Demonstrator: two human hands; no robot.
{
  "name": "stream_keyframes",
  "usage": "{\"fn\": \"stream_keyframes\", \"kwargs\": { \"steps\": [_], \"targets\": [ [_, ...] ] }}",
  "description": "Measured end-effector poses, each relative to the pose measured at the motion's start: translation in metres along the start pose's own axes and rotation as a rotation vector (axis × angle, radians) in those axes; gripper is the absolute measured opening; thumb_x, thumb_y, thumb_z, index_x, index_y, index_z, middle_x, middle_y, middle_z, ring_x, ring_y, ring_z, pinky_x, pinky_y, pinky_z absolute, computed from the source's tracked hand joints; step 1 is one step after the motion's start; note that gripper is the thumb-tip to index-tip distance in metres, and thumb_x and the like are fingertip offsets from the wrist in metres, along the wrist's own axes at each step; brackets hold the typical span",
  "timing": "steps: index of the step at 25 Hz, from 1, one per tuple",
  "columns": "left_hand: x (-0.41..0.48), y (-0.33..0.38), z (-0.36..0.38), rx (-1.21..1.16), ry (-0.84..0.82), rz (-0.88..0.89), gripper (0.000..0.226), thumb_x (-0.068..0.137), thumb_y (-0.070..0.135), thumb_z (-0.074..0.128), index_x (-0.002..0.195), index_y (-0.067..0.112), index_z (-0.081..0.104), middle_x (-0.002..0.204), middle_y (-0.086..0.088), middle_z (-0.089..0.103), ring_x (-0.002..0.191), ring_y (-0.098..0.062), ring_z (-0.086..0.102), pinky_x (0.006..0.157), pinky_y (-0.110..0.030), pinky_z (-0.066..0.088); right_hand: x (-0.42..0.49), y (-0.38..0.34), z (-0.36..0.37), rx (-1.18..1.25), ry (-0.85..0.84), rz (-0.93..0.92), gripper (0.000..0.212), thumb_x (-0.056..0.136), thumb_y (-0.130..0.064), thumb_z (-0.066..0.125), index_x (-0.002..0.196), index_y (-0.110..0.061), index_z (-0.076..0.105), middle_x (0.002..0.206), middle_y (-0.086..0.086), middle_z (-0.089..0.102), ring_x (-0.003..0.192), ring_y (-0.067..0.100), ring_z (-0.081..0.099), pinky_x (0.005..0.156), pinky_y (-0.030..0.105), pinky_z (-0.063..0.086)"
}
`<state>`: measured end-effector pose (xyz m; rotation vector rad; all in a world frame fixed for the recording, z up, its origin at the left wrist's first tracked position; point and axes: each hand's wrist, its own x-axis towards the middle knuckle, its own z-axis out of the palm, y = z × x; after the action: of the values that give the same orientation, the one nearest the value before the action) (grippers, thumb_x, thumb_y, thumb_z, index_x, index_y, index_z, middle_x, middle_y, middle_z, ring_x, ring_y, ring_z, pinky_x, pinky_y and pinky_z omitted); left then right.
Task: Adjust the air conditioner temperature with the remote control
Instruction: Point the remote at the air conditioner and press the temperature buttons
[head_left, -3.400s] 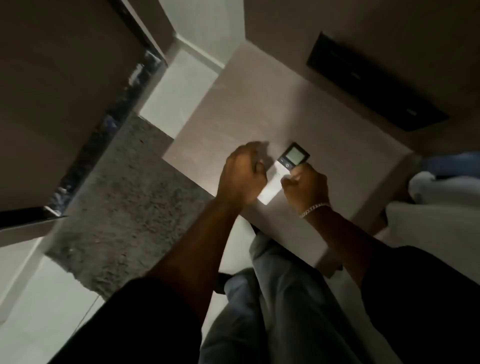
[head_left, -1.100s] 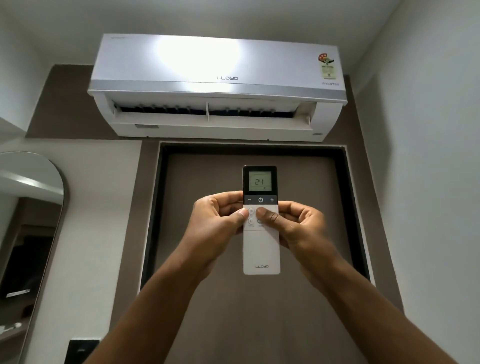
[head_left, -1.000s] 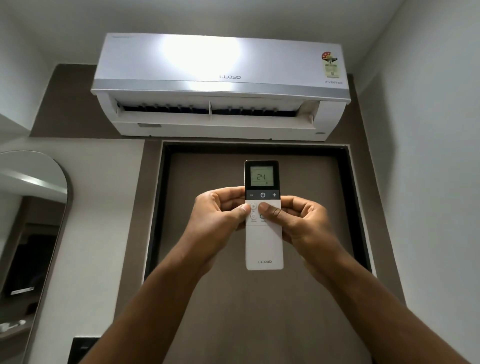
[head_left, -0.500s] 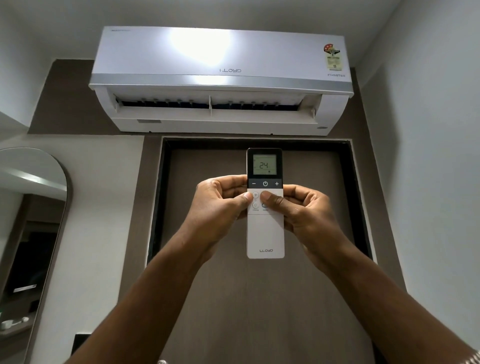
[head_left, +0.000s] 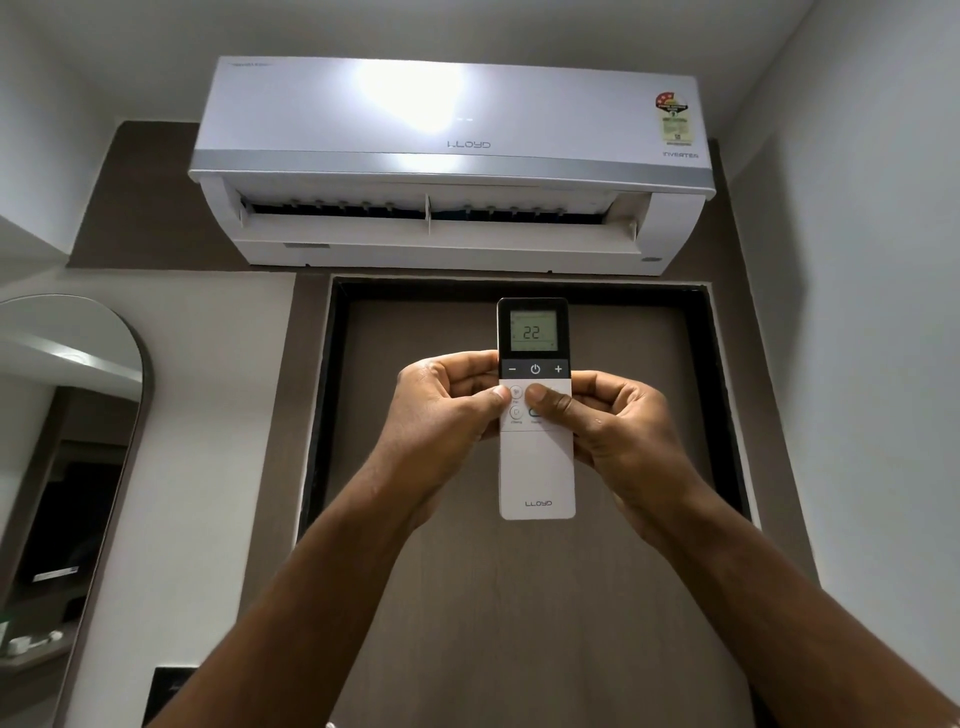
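Note:
A slim white remote control (head_left: 537, 467) with a dark top stands upright in front of me, its lit screen reading 22. My left hand (head_left: 441, 421) grips its left edge, thumb resting on the small round buttons under the dark strip. My right hand (head_left: 618, 436) grips the right edge, thumb tip on the buttons just below the power symbol. High on the wall hangs the white air conditioner (head_left: 452, 161), its flap open.
A brown wall panel with a dark frame (head_left: 332, 395) fills the wall behind the remote. An arched mirror (head_left: 67, 441) hangs at the left. A dark switch plate (head_left: 171, 691) sits low on the wall. A plain wall closes in at the right.
The remote's screen reading went from 24 to 22. My hands stay raised on the remote; earlier I picked it up from a low surface and lifted my view to the unit.

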<state>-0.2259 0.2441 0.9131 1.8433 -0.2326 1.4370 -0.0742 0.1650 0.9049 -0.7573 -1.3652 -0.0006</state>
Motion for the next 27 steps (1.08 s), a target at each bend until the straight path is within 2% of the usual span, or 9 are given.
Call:
{"fn": "stream_keyframes", "kwargs": {
  "steps": [7,11,13,16,20,25,27],
  "targets": [
    [-0.002,0.003,0.004,0.042,0.058,0.059,0.023,0.085,0.01,0.063,0.1,0.026,0.06,0.094,0.006,0.071,0.084,-0.009,0.072,0.062,-0.017,0.056,-0.003,-0.004,0.005,0.017,0.04,-0.028,0.032,0.078,-0.019,0.077,0.105,-0.005,0.069,0.096,0.013,0.079,0.084,0.026,0.077,0.07,0.034,0.063],
    [-0.003,0.003,0.003,0.042,0.067,0.033,0.027,0.085,0.011,0.063,0.111,0.018,0.059,0.102,0.0,0.071,0.089,-0.016,0.072,0.068,-0.023,0.059,-0.006,-0.006,0.005,0.004,0.028,-0.014,0.033,0.079,-0.018,0.076,0.108,-0.005,0.068,0.099,0.012,0.079,0.087,0.026,0.077,0.076,0.04,0.062],
    [-0.002,0.003,0.003,0.042,0.076,0.012,0.027,0.085,0.014,0.062,0.112,0.015,0.059,0.103,-0.003,0.071,0.089,-0.019,0.072,0.07,-0.025,0.06,-0.007,-0.007,0.004,0.003,0.022,-0.019,0.034,0.078,-0.019,0.077,0.108,-0.005,0.068,0.099,0.011,0.079,0.087,0.025,0.077,0.075,0.039,0.062],
    [-0.001,0.005,0.005,0.055,0.095,0.017,0.023,0.084,0.022,0.063,0.106,0.016,0.063,0.098,-0.003,0.073,0.084,-0.015,0.073,0.066,-0.023,0.059,-0.009,-0.009,0.004,0.01,0.021,-0.027,0.039,0.074,-0.022,0.078,0.107,-0.004,0.068,0.098,0.011,0.079,0.085,0.024,0.077,0.07,0.033,0.063],
    [0.0,0.007,0.006,0.063,0.096,0.04,0.013,0.083,0.021,0.064,0.097,0.022,0.064,0.093,0.003,0.073,0.081,-0.011,0.073,0.061,-0.02,0.057,-0.011,-0.011,0.004,-0.019,0.03,-0.035,0.032,0.077,-0.018,0.077,0.105,-0.005,0.069,0.098,0.011,0.079,0.086,0.025,0.077,0.072,0.034,0.063],
    [-0.001,0.011,0.009,0.09,0.087,0.054,0.02,0.085,0.018,0.063,0.104,0.016,0.064,0.095,-0.001,0.073,0.083,-0.012,0.073,0.065,-0.023,0.059,-0.014,-0.022,0.005,-0.028,0.052,-0.039,0.022,0.08,-0.035,0.068,0.088,-0.016,0.074,0.084,0.003,0.08,0.077,0.022,0.077,0.069,0.035,0.062],
    [-0.001,0.013,0.009,0.082,0.082,0.057,0.024,0.084,0.017,0.063,0.108,0.013,0.063,0.097,-0.004,0.073,0.085,-0.014,0.073,0.068,-0.026,0.061,-0.013,-0.026,0.006,-0.031,0.061,-0.029,0.019,0.085,-0.032,0.065,0.085,-0.015,0.073,0.083,0.006,0.08,0.076,0.022,0.077,0.07,0.036,0.062]
  ]
}}
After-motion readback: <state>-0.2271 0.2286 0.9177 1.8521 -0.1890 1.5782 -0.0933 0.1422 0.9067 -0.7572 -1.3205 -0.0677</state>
